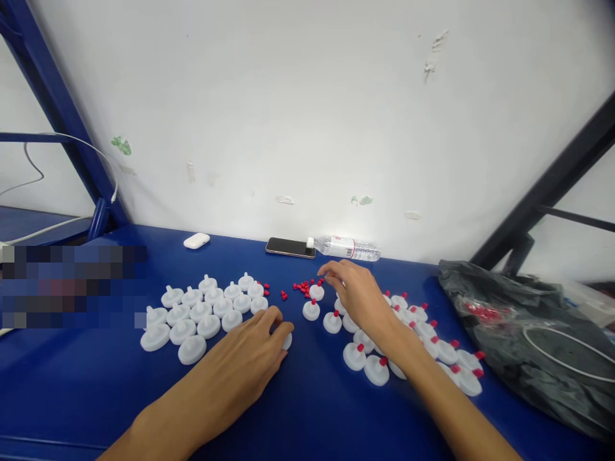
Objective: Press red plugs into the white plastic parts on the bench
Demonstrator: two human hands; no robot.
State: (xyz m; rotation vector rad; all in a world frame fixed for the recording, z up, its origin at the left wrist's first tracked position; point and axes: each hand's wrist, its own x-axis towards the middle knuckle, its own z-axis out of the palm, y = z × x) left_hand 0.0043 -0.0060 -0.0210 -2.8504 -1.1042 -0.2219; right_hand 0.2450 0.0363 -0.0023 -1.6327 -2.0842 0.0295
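My left hand [250,355] lies palm down on the blue table [307,416], its fingers closed over a white disc part [287,340] at the right end of a cluster of several plain white disc parts [202,310]. My right hand [358,291] reaches forward, fingertips at a scatter of small red caps [303,288] beside a white disc with a red cap [316,291]. Several red-capped white discs [423,349] lie under and to the right of my right forearm.
A phone [290,247] and a lying water bottle [346,248] rest against the white wall. A white earbud case [196,241] sits at back left. A dark plastic bag [528,339] holding red caps lies at right. Blue frame bars stand at both sides.
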